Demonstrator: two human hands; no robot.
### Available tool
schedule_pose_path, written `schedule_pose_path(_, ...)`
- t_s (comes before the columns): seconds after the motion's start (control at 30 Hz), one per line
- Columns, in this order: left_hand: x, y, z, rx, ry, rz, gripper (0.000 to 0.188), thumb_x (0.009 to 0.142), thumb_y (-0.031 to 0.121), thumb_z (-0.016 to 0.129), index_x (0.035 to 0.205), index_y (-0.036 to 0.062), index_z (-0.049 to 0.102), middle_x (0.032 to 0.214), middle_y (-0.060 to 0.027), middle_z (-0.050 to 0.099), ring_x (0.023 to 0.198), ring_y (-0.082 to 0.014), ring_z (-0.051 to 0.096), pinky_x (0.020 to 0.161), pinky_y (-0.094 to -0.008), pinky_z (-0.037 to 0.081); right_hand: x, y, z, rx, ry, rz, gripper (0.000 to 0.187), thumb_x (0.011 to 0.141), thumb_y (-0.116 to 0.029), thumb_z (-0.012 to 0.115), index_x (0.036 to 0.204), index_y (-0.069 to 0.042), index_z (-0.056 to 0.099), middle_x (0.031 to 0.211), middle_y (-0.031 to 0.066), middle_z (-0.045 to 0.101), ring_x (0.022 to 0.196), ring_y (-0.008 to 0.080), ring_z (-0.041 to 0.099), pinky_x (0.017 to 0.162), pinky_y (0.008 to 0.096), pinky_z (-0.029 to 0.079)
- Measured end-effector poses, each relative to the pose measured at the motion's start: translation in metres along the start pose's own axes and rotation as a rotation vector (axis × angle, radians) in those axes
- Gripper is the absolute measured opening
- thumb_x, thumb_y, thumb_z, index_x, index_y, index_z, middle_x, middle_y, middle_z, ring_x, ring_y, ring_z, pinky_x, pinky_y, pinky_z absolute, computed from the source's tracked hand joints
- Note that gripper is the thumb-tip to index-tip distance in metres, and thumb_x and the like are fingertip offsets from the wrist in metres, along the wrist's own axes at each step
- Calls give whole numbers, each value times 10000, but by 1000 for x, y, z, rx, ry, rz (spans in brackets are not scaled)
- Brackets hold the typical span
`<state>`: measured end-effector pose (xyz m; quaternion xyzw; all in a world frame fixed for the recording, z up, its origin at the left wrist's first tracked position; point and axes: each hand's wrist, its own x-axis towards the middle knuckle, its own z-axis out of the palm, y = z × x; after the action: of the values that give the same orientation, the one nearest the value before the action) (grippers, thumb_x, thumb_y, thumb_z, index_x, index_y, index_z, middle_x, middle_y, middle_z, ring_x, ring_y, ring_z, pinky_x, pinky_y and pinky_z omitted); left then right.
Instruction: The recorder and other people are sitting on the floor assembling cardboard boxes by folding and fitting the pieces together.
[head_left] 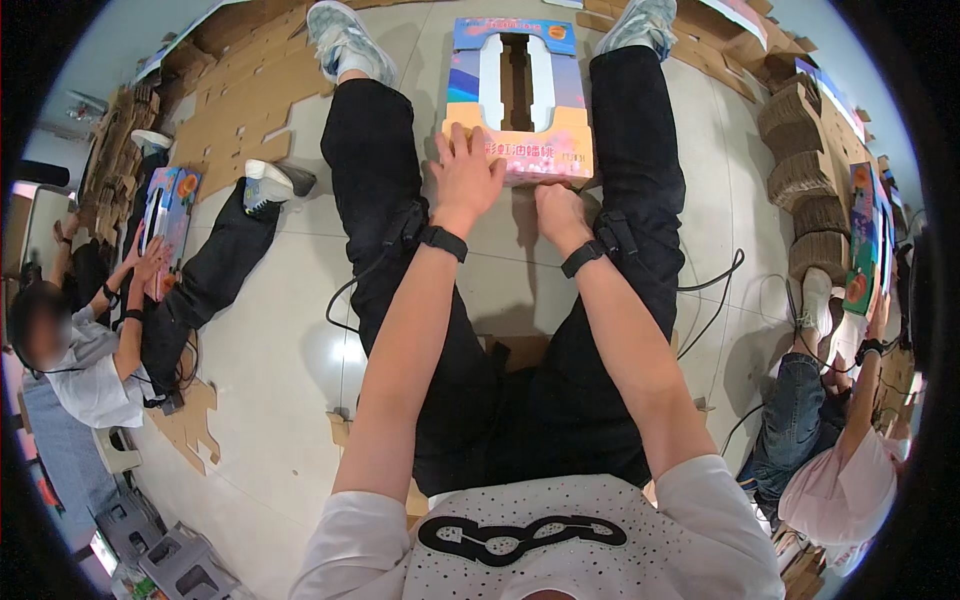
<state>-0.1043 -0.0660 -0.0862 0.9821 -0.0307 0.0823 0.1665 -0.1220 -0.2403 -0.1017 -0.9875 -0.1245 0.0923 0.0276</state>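
Note:
Between my outstretched legs a colourful cardboard box (pixel 550 155) stands on the tiled floor, orange-pink at the near end and blue at the far end. A long opening with white flaps runs along its top. My left hand (pixel 468 178) lies on the box's near left corner, fingers spread over the orange-pink panel. Down at the near lower edge, toward the right, is my right hand (pixel 562 213), its fingers curled in. Whether those fingers grip the box edge or anything else is hidden.
Flat brown cardboard sheets (pixel 245 95) cover the floor at the far left. Stacked folded cardboard (pixel 800 180) stands on the right. Co-workers on both sides handle similar boxes, one left (pixel 172 225), one right (pixel 868 240). Black cables (pixel 715 285) trail beside my legs. Grey plastic stools (pixel 185 565) stand lower left.

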Motion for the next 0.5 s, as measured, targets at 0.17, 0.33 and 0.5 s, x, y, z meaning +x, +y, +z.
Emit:
schedule_pose_path(0.17,2,1,-4,5,-26,-33,692,934,424,595,1481,53,390,1567,-248,278,1419,-529,234,1031,-705,351,6,-4,3,-13,43,54,132,856,-78,640,908,-82,761,909,161,750,869,308,748,738,419,609)
schedule_pose_path(0.33,-2,4,-7,47,-21,-24,686,921,429,605,1467,61,413,1566,-236,305,1417,-511,263,1033,-672,393,6,-4,7,2,26,92,146,865,-72,611,907,-41,747,920,204,738,857,339,744,712,455,606)
schedule_pose_path(0.5,-5,11,-7,-11,-26,-30,676,917,390,611,1463,46,411,1552,-231,309,1430,-513,242,1022,-683,378,4,4,10,-3,-34,83,162,833,-178,690,934,-66,747,947,186,735,896,352,725,771,465,592)
